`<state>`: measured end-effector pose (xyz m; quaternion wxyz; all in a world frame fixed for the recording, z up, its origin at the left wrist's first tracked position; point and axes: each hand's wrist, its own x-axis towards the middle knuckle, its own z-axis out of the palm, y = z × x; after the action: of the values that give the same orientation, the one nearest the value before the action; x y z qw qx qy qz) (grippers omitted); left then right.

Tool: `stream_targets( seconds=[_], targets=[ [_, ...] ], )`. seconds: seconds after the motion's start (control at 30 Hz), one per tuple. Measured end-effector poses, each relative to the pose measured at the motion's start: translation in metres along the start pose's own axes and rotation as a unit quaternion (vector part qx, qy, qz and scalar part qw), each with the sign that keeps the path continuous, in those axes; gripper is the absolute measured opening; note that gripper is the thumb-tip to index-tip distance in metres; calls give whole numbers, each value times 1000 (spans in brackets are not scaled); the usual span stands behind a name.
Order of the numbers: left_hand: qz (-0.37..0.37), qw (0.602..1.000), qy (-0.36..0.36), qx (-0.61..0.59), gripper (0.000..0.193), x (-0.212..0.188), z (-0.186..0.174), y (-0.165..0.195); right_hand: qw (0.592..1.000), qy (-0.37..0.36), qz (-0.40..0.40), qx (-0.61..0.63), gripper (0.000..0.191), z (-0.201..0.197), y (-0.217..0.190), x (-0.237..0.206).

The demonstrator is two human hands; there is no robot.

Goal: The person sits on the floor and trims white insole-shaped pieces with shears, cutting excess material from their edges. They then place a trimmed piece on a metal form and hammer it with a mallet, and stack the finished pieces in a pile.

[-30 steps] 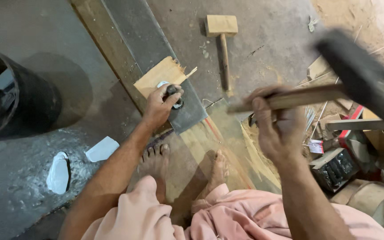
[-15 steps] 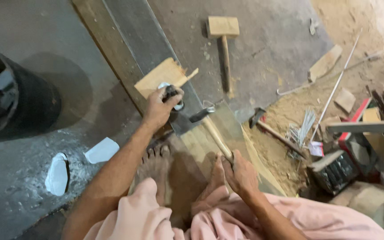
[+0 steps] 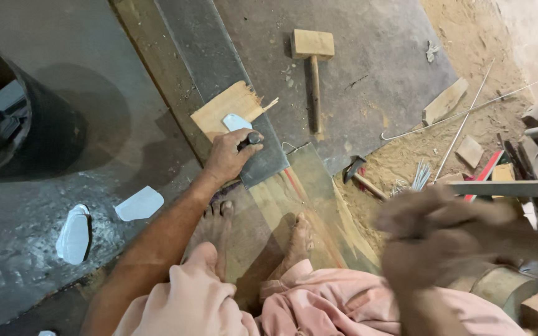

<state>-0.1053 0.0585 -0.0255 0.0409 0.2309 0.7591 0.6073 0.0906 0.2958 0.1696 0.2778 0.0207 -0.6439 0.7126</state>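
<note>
My left hand reached forward, arm extended, fingers curled in a grip; my right hand hung raised, clenched, motion-blurred.

Bare arms, bare feet, pink cloth over legs

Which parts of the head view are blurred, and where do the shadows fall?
In the head view, the right hand is smeared by motion blur, its grip unreadable; the left hand, pressing a small dark tool on the grey sheet, is sharp; the black round drum casts a soft shadow rightwards.
</note>
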Motion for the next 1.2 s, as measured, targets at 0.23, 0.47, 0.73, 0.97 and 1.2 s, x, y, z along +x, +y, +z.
stream_targets(
  seconds=[0.23, 0.47, 0.73, 0.97, 1.2],
  targets=[
    [-57, 998, 19, 28, 22, 14, -3, 0, 769, -189, 224, -568, 24, 15, 70, 23],
    [-98, 993, 12, -64, 20, 7, 4, -7, 969, -49, 140, -197, 38, 0, -9, 33],
    [-44, 997, 21, -52, 22, 14, -1, -5, 769, -193, 252, -555, 38, 5, 58, 23],
    [-67, 998, -9, -12, 23, 4, 4, -14, 994, -88, 26, -64, 38, -10, 21, 11],
    [-47, 997, 23, 48, 26, 8, 3, 0, 684, -219, 312, -622, 35, 23, 50, 32]
  ],
)
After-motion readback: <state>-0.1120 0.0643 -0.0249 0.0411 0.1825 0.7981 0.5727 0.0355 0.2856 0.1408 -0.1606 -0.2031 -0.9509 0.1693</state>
